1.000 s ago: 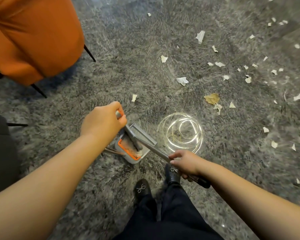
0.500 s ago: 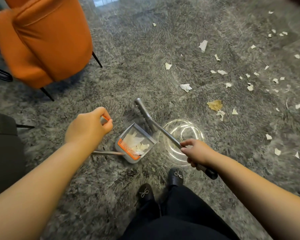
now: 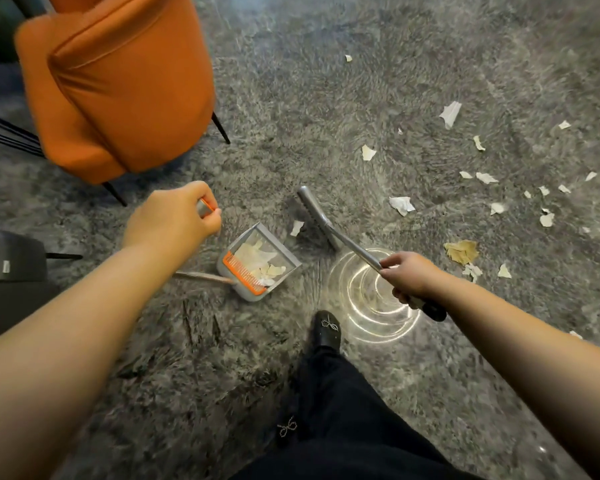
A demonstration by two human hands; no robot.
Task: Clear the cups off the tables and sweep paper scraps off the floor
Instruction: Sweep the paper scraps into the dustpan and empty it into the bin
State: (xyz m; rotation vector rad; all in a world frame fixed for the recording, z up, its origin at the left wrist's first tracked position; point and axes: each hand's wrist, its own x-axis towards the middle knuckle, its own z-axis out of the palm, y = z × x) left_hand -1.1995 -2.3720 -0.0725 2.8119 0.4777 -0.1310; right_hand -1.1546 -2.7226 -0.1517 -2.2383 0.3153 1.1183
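Note:
My left hand (image 3: 172,220) grips the top of the dustpan's long handle. The grey dustpan (image 3: 284,259) with an orange comb edge stands on the grey patterned floor and holds several paper scraps. My right hand (image 3: 409,277) grips the silver broom handle; the broom head (image 3: 314,211) rests on the floor just beyond the dustpan. One white scrap (image 3: 296,227) lies between the broom head and the dustpan. Several more white scraps (image 3: 401,205) and a crumpled yellow-brown scrap (image 3: 462,251) are scattered to the right.
An orange upholstered chair (image 3: 118,84) on thin black legs stands at the upper left. A dark object (image 3: 11,268) sits at the left edge. My black shoes (image 3: 327,329) and dark trousers are below the dustpan. A bright ring-shaped light reflection (image 3: 368,299) lies on the floor.
The broom head has swung out from the dustpan to the floor beyond it. My left hand has shifted left with the dustpan handle, and the view has moved toward the orange chair.

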